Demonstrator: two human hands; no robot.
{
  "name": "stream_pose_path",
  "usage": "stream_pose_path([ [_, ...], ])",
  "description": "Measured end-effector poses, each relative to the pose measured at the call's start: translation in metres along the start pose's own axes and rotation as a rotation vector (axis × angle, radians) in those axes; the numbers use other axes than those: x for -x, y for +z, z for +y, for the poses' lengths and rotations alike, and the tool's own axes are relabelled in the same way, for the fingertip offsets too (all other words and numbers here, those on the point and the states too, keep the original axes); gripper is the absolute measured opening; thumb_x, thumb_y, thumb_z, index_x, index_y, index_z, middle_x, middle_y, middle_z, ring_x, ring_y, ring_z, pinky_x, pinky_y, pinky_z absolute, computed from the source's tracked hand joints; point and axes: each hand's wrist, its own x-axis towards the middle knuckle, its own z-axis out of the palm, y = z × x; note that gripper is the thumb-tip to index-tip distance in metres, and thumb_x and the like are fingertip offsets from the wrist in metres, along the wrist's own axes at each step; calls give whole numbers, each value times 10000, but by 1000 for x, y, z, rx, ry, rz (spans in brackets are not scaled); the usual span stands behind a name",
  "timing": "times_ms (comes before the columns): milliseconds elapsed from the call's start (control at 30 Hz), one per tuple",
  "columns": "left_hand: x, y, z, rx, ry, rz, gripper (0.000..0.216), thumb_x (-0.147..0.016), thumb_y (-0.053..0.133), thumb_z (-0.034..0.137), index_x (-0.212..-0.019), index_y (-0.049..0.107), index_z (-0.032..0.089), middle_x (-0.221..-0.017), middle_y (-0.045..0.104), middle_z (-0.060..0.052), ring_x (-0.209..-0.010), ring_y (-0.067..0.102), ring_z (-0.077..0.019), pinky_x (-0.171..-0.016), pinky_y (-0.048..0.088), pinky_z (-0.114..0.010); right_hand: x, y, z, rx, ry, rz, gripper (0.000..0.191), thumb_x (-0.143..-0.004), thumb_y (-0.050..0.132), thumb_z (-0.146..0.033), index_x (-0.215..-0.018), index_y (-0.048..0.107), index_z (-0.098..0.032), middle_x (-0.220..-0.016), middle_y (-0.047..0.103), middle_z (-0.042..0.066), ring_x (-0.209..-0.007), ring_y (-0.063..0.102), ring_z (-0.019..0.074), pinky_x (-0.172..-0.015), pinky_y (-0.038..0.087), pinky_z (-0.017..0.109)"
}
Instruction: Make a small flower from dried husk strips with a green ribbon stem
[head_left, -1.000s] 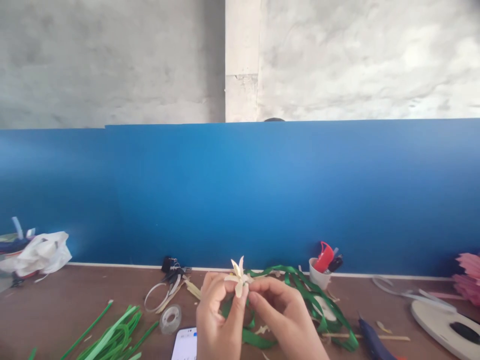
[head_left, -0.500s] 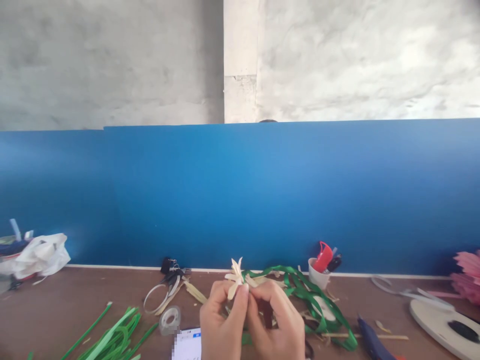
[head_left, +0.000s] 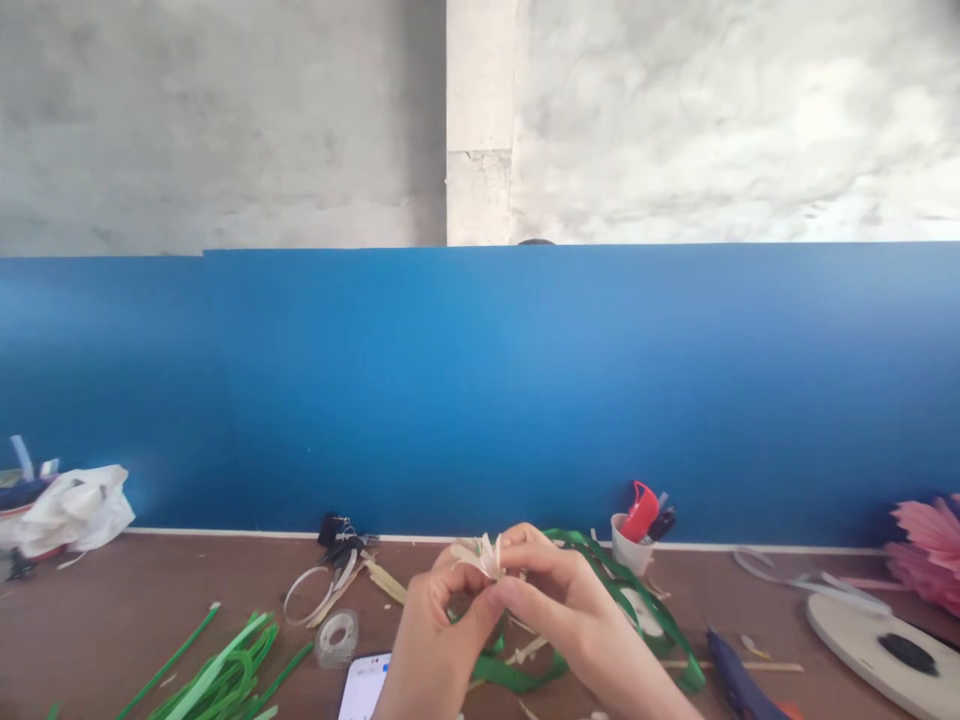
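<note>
A small cream-white flower [head_left: 480, 556] with narrow petals is pinched between my hands above the table. My left hand [head_left: 442, 635] grips it from the left, thumb and fingers closed at its base. From the right, my right hand [head_left: 559, 600] has its fingertips closed on the petals, its thumb close to the left thumb. The flower's lower part is hidden behind the fingers. Green ribbon [head_left: 525, 678] lies in loops on the table behind and below my right hand. A phone [head_left: 363, 688] lies partly under my left forearm.
Green pipe cleaners [head_left: 217, 670] and a tape roll [head_left: 337, 638] lie on the left. A white cup [head_left: 631, 545] with pens and a red tool stands behind. Right are a blue glue gun [head_left: 731, 675], a pale disc [head_left: 862, 640] and pink flowers [head_left: 934, 550]. A blue partition [head_left: 480, 390] rises behind.
My right hand has turned and come up over the flower, its fingers now on the petals. The flower sits slightly lower and its petals look more gathered. The view has shifted slightly.
</note>
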Motion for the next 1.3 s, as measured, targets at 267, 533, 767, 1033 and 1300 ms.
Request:
stream_pose_path([
  [267, -4, -5, -5, -43, -27, -138, 371, -702, 712, 492, -582, 592, 162, -625, 511, 2, -633, 473, -154, -606, 394, -272, -2, 5, -2, -433, 218, 16, 104, -618, 806, -204, -620, 705, -182, -806, 515, -11, -670, 535, 119, -532, 407, 210],
  [533, -1, -3, -1, -248, 151, -105, 161, -787, 657, 317, -704, 686, 181, -781, 607, -43, -737, 553, -193, -671, 440, -299, 1, 8, 4, -477, 136, 145, 145, -636, 811, -223, -625, 674, -176, -794, 500, -17, -672, 510, 114, -571, 419, 206],
  [767, 0, -8, -8, -404, 630, -47, 96, -857, 568, 143, -863, 634, 214, -872, 670, -51, -885, 535, -213, -790, 440, -335, 8, 8, 1, -436, 88, 25, 264, -661, 800, -331, -870, 694, -209, -839, 549, 14, -727, 515, 149, -643, 420, 243],
  [1033, 0, -14, -4, -477, 821, -40, 192, -865, 501, 55, -889, 587, 224, -820, 658, -44, -820, 490, -206, -760, 415, -340, 10, -3, -18, -341, 65, 40, 376, -813, 589, -526, -764, 695, -169, -766, 550, 33, -668, 433, 150, -588, 357, 248],
  [1300, -1, -13, -13, -461, 841, 23, 216, -835, 541, 52, -910, 615, 241, -866, 679, -28, -842, 493, -205, -757, 417, -322, 20, 16, -38, -314, 148, 172, 271, -689, 769, -370, -566, 621, -179, -731, 532, 0, -653, 462, 131, -640, 397, 242],
])
